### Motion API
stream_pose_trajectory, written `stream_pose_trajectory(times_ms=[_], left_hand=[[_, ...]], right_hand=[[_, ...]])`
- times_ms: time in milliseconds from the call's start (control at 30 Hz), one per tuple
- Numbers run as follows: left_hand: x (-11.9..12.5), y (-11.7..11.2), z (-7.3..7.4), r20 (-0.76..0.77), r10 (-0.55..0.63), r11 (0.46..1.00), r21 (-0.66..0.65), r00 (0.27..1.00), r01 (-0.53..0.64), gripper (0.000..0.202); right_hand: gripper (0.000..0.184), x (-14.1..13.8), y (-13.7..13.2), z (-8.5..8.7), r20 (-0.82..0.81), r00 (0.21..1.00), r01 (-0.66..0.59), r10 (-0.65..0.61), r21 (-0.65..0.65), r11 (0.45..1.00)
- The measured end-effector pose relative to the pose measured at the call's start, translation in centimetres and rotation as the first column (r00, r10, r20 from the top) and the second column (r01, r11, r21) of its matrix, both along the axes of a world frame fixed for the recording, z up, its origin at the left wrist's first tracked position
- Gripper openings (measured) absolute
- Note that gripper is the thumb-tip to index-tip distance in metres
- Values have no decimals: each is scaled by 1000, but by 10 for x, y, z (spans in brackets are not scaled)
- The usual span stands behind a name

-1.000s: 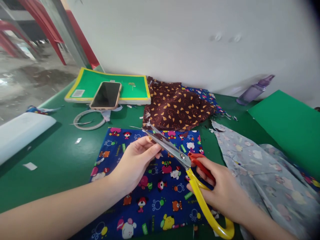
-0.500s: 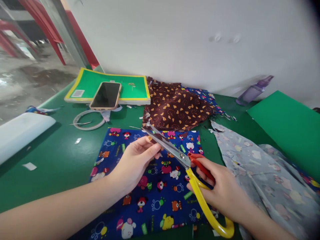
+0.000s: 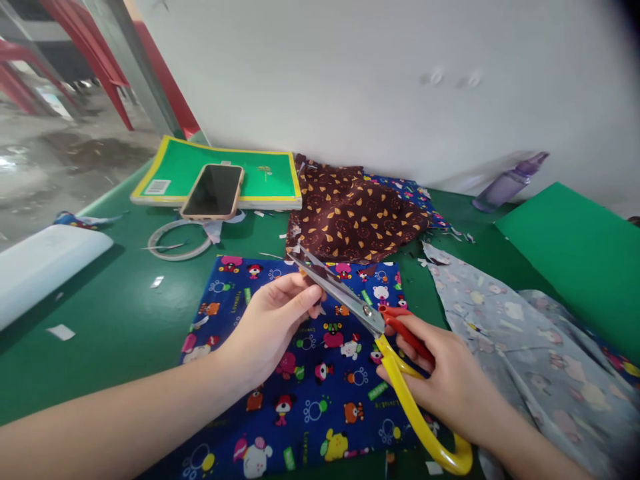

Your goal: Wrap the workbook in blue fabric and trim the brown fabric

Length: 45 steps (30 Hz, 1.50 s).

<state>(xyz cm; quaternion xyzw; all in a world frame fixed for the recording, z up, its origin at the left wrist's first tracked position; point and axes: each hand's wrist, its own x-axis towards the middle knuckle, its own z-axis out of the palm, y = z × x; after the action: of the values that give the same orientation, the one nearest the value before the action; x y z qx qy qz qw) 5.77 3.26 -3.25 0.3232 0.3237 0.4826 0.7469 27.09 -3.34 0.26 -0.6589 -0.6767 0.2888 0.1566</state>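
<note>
My right hand [image 3: 440, 373] is closed around the scissors [image 3: 413, 413], which have one yellow handle and one red handle. Their steel blades are slightly parted and point up and left. Thumb and fingers of my left hand [image 3: 280, 310] pinch together right beside the blades; a small dark bit shows there, but I cannot make out what is held. Below both hands a blue cloth [image 3: 320, 407] printed with cartoon animals lies flat. Just beyond the scissor tips is a crumpled brown cloth [image 3: 350, 213] with yellow-orange motifs.
A phone [image 3: 213, 191] rests on a green book [image 3: 270, 173] with yellow borders. Nearby are a tape ring [image 3: 180, 241], a white case-like object [image 3: 55, 267] and paper scraps [image 3: 61, 332]. On the right are pale cloth [image 3: 520, 347], a green board [image 3: 580, 260] and a purple spray bottle [image 3: 510, 183].
The scissors and my right hand have shifted very slightly right and down in the picture. The blades remain slightly parted, and my left hand keeps its pinch.
</note>
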Motion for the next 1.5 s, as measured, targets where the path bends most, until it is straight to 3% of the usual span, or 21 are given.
stream_pose_trajectory(times_ms=[433,833,1067,1500], left_hand=[[-1,0,-1,41,47,996,-82,998,-43,16],[-2,2,-1,67,28,1000,-12,997,-27,23],[-4,1,-1,49,-15,1000,24,999,14,17],[-2,1,-1,70,40,999,-35,997,-37,13]], right_hand=[[34,12,0,-14,90,996,-19,15,40,999],[35,12,2,-11,137,990,-34,28,41,999],[33,14,1,-14,166,985,-46,40,28,999],[20,9,0,-7,181,982,-64,58,28,998]])
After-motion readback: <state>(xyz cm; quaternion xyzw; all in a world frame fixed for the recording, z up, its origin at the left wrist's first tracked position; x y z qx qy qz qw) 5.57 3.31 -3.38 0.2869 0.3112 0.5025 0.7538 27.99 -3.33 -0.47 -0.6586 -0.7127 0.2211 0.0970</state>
